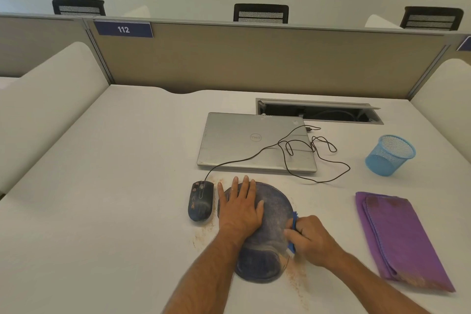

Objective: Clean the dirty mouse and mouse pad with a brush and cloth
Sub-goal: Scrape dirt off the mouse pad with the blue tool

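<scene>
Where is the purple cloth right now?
The cloth lies folded on the desk at the right of the head view, right of the right hand and below the blue mesh cup.

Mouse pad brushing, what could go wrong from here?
1. The right hand works the brush at the pad's right edge, where reddish dust already lies on the desk; more may scatter toward the purple cloth.
2. Dust also lies beside the still dirty mouse, which sits close to the left hand; a slip could knock it.
</scene>
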